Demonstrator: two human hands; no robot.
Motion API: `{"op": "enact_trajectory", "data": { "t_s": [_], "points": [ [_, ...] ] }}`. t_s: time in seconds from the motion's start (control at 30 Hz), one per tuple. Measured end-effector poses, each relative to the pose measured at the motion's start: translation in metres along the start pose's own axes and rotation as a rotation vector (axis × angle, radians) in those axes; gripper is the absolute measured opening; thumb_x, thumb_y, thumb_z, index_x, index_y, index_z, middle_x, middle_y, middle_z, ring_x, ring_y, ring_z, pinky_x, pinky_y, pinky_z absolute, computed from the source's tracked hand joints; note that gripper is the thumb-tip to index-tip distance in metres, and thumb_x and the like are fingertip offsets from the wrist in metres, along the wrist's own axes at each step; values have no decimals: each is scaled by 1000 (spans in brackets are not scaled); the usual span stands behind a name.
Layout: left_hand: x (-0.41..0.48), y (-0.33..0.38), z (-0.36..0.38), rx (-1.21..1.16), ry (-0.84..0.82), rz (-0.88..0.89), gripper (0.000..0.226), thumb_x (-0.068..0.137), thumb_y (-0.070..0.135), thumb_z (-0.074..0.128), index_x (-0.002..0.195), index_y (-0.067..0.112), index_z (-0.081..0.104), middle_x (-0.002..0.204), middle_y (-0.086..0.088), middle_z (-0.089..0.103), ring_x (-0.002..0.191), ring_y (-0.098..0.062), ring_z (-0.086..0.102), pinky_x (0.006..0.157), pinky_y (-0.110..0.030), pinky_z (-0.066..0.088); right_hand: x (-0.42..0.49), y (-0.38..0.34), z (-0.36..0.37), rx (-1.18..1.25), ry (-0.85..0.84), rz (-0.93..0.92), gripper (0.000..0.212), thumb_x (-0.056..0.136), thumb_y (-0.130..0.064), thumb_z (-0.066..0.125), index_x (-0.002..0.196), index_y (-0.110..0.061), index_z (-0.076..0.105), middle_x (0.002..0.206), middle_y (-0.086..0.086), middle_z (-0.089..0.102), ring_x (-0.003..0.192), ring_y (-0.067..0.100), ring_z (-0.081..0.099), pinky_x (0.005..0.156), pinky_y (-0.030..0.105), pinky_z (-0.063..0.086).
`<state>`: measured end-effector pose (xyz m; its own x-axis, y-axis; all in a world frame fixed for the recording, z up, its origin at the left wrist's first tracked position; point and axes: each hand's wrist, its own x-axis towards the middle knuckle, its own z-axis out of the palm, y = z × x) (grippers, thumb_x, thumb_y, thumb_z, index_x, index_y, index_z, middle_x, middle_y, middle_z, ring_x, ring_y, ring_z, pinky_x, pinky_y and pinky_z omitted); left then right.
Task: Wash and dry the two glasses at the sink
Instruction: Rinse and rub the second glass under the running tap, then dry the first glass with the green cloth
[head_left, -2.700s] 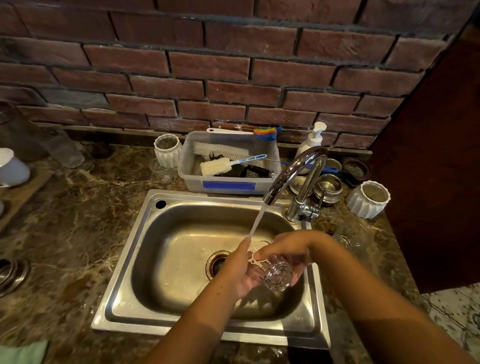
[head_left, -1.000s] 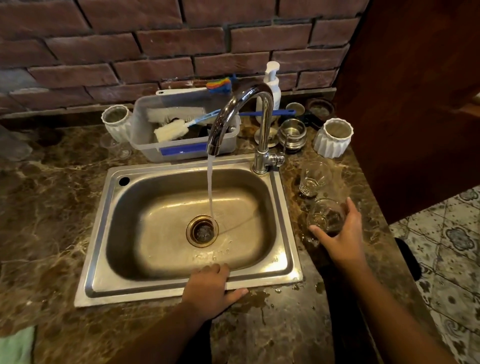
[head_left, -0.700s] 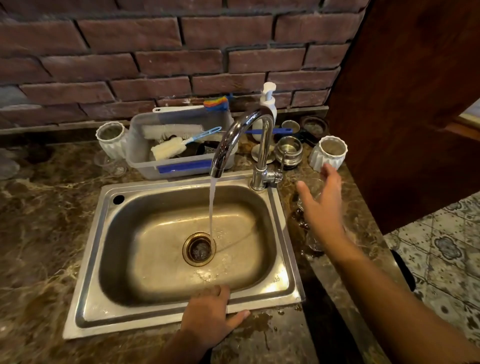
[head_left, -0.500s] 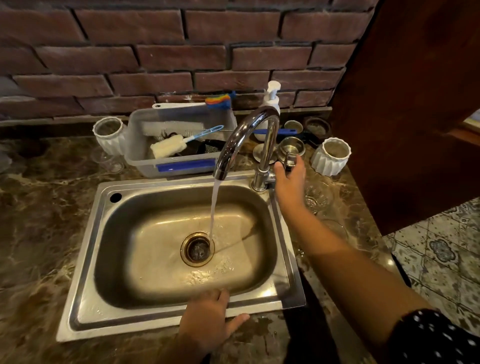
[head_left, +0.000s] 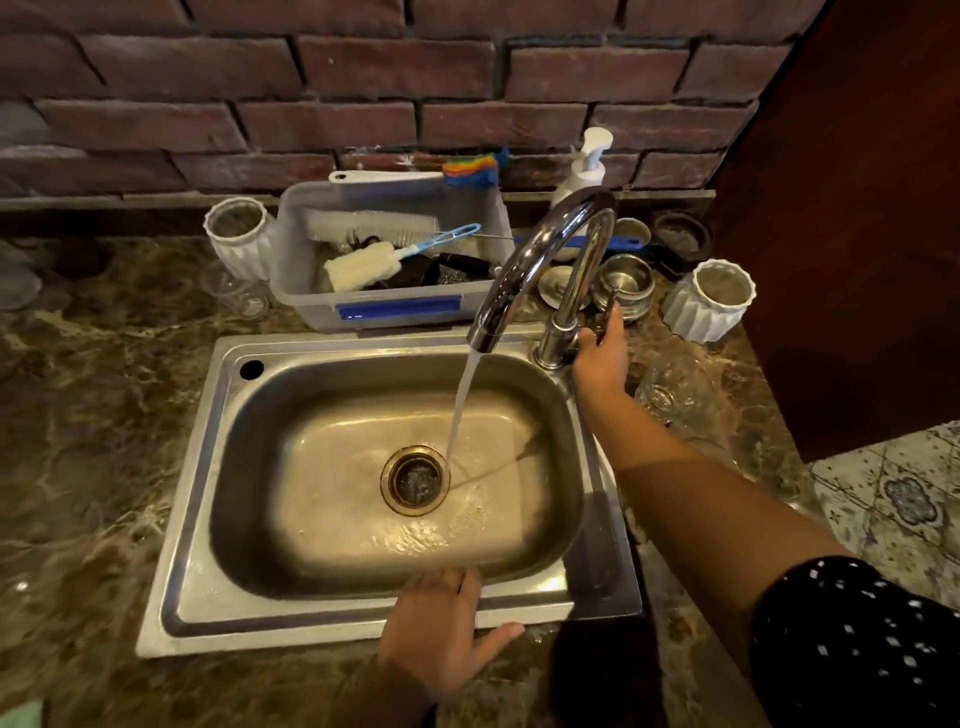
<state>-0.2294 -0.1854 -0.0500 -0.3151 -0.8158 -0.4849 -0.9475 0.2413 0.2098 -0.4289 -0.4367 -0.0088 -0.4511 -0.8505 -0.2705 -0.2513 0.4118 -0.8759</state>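
We're pinching the little chrome faucet lever (head_left: 607, 312) with our right hand (head_left: 600, 358), fingers curled round it, while a smooth stream of water (head_left: 462, 397) is pouring from the curved spout (head_left: 530, 254) into the brushed stainless sink (head_left: 182, 571). Our left hand (head_left: 441, 639) is lying flat, fingers straight, on the sink's front rim. One clear glass (head_left: 666, 391) is sitting on the glossy brown marble counter (head_left: 104, 415) just right of the sink, with the second glass (head_left: 709, 449) peeking past our forearm.
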Motion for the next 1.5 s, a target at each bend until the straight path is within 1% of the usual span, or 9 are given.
{"op": "enact_trajectory", "data": {
  "t_s": [0.43, 0.53, 0.63, 0.8, 0.93, 1.0, 1.17, 1.37, 1.5],
  "points": [
    [-6, 3, -5, 4, 9, -8, 86, 87, 85, 15, 130, 20, 52, 127, -6, 62, 115, -25, 58, 96, -41, 47, -10, -8, -21, -295, -232, -44, 84, 94, -5, 58, 160, -20, 8, 161, 12, 33, 147, 32, 33, 120, 49, 30],
    [-11, 3, -8, -50, 36, 14, 76, 90, 80, 27, 126, 19, 54, 122, -7, 64, 110, -25, 59, 91, -40, 48, -53, -6, -24, -226, -216, -56, 72, 92, -8, 59, 154, -19, 26, 141, 9, 56, 123, 28, 56, 104, 44, 47],
    [-25, -14, -12, -260, 10, 52, 54, 98, 57, 45, 137, 20, 51, 135, -7, 61, 122, -28, 56, 101, -40, 45, -115, -2, -13, -206, -133, -91, 47, 94, -7, 55, 140, -12, 44, 117, 1, 57, 104, 22, 55, 84, 28, 46],
    [-90, -88, -21, -366, 141, 22, 38, 99, 40, 53, 133, 22, 58, 133, -3, 63, 121, -22, 56, 99, -35, 44, -217, 8, 46, -327, -525, -65, 10, 92, -14, 60, 92, -18, 69, 104, 8, 71, 101, 30, 67, 88, 45, 53],
    [-152, -168, -19, -403, 253, -60, 28, 99, 37, 55, 118, 20, 65, 116, -2, 70, 108, -22, 64, 85, -30, 46, -294, 6, 117, -461, -786, -174, 23, 94, -10, 57, 75, -20, 63, 89, 10, 72, 76, 23, 69, 55, 21, 51],
    [-185, -212, -19, -410, 328, -168, 27, 99, 33, 56, 121, 20, 66, 113, -2, 71, 103, -22, 65, 83, -31, 47, -331, 9, 152, -549, -884, -279, 23, 91, -12, 57, 72, -20, 65, 83, 6, 74, 75, 22, 69, 63, 29, 54],
    [-251, -318, 3, -339, 452, -340, 20, 94, 27, 60, 107, 13, 66, 106, -10, 69, 101, -30, 63, 85, -38, 49, -414, 5, 226, -672, -1019, -438, 10, 90, -21, 60, 88, -20, 69, 91, 5, 75, 89, 25, 68, 79, 35, 53],
    [-285, -391, 23, -322, 326, -245, 54, 90, 25, 69, 141, 17, 52, 148, -8, 50, 133, -26, 47, 106, -37, 40, -471, 8, 293, -764, -1038, -614, 30, 90, -26, 65, 117, -13, 64, 116, 9, 68, 108, 28, 63, 92, 40, 51],
    [-291, -402, 33, -231, 297, -304, 54, 93, 29, 65, 142, 19, 46, 143, -5, 49, 131, -26, 47, 105, -39, 43, -489, 19, 316, -946, -1001, -761, 44, 91, -38, 65, 129, -18, 55, 129, 6, 56, 119, 26, 54, 97, 37, 45]
  ]
}}
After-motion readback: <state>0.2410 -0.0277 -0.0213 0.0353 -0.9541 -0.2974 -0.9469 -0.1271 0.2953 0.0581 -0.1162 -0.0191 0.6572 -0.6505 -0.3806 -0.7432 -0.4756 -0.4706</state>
